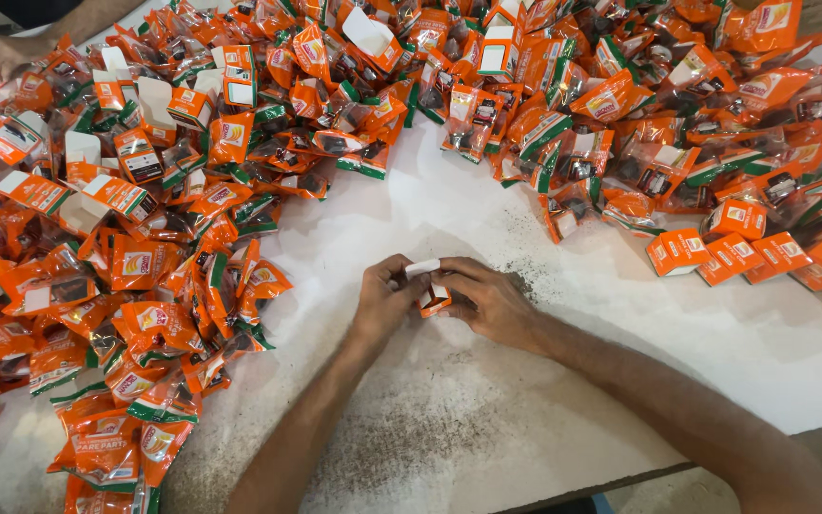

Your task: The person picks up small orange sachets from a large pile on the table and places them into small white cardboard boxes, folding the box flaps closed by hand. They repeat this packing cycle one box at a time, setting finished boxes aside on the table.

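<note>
The small orange carton is a little cardboard box with a white inside, its white flap standing open at the top. It sits just above the bare white tabletop, near the middle of the view and apart from the heaped orange packets. Only part of it shows, so its far faces cannot be made out.

The scene is being viewed by a single head-worn camera, which is looking steeply down and forward over a white table. The left hand and right hand are being framed near, just below centre, with both forearms entering from the bottom edge. The heap of orange packets is being cut off at the left, top and right edges.
</note>
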